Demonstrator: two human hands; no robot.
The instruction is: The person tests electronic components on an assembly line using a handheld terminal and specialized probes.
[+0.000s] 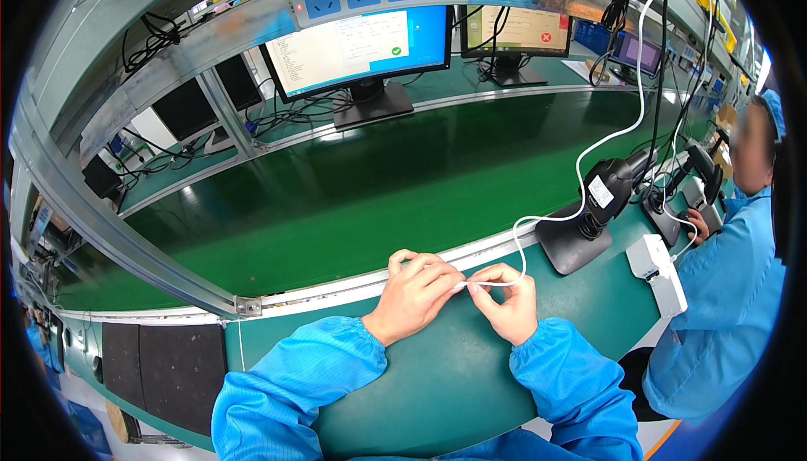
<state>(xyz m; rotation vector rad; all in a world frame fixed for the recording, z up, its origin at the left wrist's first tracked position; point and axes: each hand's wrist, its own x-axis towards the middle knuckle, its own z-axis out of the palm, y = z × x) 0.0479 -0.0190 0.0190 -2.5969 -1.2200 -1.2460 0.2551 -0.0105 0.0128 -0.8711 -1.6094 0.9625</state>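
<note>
A thin white cable (579,177) hangs from the upper right, curves past the scanner stand and ends between my two hands. My left hand (414,290) is closed, fingers curled, with its fingertips pinching the cable's end. Just to its right, my right hand (511,305) pinches the cable between thumb and forefinger, the other fingers bent. The fingers mostly hide the cable's tip. Both hands are over the green worktable (403,377), close to the pale rail (315,296) along its far edge.
A black handheld scanner (618,188) stands right of my hands, near a white block-shaped device (657,274). At right, a person in blue (714,293) works. Beyond the rail lies a green conveyor belt (336,200), with monitors (361,49) behind. Left are a metal post (118,217) and black mat (181,368).
</note>
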